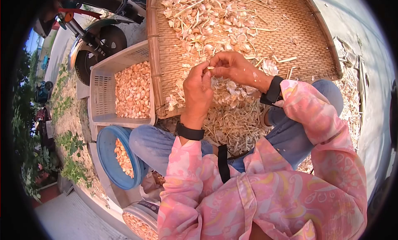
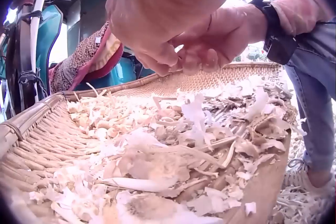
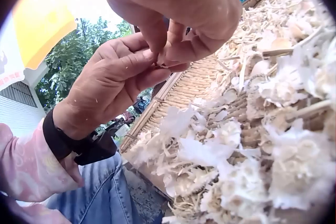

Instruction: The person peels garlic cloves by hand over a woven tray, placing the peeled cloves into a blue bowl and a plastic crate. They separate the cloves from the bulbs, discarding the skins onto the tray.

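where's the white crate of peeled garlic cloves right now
In the head view the white crate sits at the left, its side against the woven tray's rim, with the blue basin just below it and a motorbike wheel above.

Both my hands, left hand [image 1: 198, 90] and right hand [image 1: 232, 66], meet over near edge of woven tray [image 1: 306, 41]. Bare weave right of hands, open path there. Garlic heap [image 1: 207, 16] blocks far left of tray. Papery skins [image 1: 226, 90] piled under hands. White crate [image 1: 99, 95] of cloves tight against tray's left rim, blue basin [image 1: 108, 157] below it. Stalk litter [image 1: 236, 128] between my knees.
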A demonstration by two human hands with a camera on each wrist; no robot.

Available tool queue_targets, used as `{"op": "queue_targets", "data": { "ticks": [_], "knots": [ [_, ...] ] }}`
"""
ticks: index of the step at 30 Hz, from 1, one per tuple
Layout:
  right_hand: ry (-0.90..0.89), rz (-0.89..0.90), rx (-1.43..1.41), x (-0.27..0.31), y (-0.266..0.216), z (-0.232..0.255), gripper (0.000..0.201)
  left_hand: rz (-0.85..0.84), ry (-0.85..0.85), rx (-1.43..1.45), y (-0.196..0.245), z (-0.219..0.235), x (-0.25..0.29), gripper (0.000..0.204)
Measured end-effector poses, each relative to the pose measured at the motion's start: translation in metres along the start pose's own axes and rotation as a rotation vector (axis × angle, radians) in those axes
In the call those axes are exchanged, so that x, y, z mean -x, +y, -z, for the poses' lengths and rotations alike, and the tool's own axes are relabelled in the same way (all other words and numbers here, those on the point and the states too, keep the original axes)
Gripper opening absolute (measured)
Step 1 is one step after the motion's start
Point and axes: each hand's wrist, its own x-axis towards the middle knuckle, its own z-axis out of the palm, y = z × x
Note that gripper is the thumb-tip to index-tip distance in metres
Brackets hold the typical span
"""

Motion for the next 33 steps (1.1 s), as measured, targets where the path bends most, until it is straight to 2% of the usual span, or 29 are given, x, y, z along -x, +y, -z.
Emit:
{"op": "queue_targets", "data": {
  "ticks": [3,6,9,12,15,17,18,20,22,24,26,30,32,33],
  "knots": [
    [-0.076,0.010,0.128,0.000,-0.008,0.006,0.011,0.172,-0.078,0.381,0.005,0.008,0.000,0.022],
    [-0.169,-0.101,0.086,-0.001,-0.026,0.014,0.014,0.318,-0.115,0.622,0.014,0.019,-0.002,0.024],
    [-0.174,-0.188,-0.171,0.003,-0.037,0.018,0.015,0.498,-0.077,0.956,0.003,0.031,-0.002,0.028],
    [-0.045,-0.227,-0.126,-0.001,-0.039,0.016,0.013,0.547,-0.108,1.142,0.012,0.040,0.002,0.029],
    [-0.064,-0.212,-0.034,-0.004,-0.024,0.010,0.012,0.496,-0.117,1.235,0.025,0.047,0.005,0.028],
    [-0.099,-0.217,0.061,-0.006,-0.018,0.003,0.010,0.379,-0.198,1.278,0.065,0.060,0.012,0.028],
    [-0.103,-0.219,0.087,-0.006,-0.017,0.001,0.011,0.237,-0.371,1.394,0.090,0.072,0.017,0.024],
    [-0.141,-0.221,0.132,-0.005,-0.010,-0.004,0.011,-0.092,-0.605,1.492,0.142,0.086,0.019,0.025],
    [-0.153,-0.176,0.188,-0.003,-0.003,-0.009,0.012,-0.190,-0.573,1.546,0.145,0.093,0.027,0.020],
    [-0.157,-0.153,0.273,-0.001,-0.007,-0.012,0.013,-0.161,-0.379,1.618,0.163,0.099,0.036,0.013],
    [-0.178,-0.153,0.329,0.001,-0.008,-0.015,0.012,-0.179,-0.492,1.762,0.193,0.099,0.033,0.011],
    [-0.220,-0.146,0.376,0.001,-0.009,-0.019,0.010,0.550,-1.193,2.036,0.197,0.117,0.039,0.010],
    [-0.229,-0.167,0.348,-0.001,-0.007,-0.019,0.010,0.657,-1.318,1.893,0.203,0.131,0.031,0.011],
    [-0.235,-0.131,0.361,-0.001,-0.009,-0.020,0.009,0.582,-1.245,1.731,0.209,0.144,0.022,0.011]
  ]
}}
